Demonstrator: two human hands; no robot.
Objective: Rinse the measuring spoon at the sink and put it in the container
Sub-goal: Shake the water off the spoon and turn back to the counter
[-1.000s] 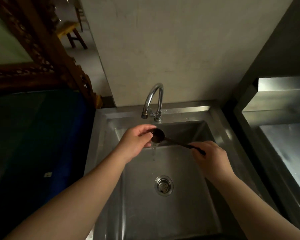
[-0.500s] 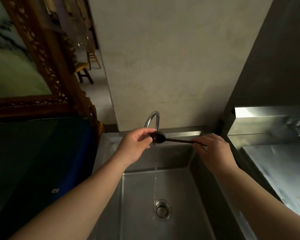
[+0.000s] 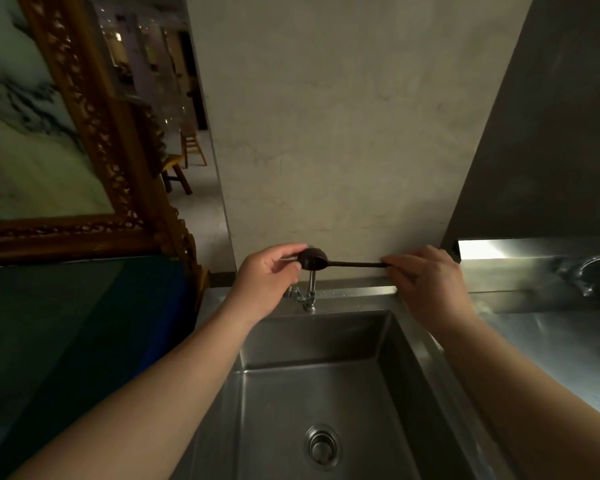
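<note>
Both hands hold measuring spoon [image 3: 314, 260], above sink [image 3: 312, 344]

Single head-worn view, forward and down, close over the sink [image 3: 312, 341]

No text, label or number can be read anywhere, perhaps because of the dim light.

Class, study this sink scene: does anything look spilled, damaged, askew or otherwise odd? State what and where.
Nothing stands out. The measuring spoon is held level above the sink, right hand gripping the handle, left hand at the bowl. The faucet is upright and the drain clear. No container is in view.
</note>
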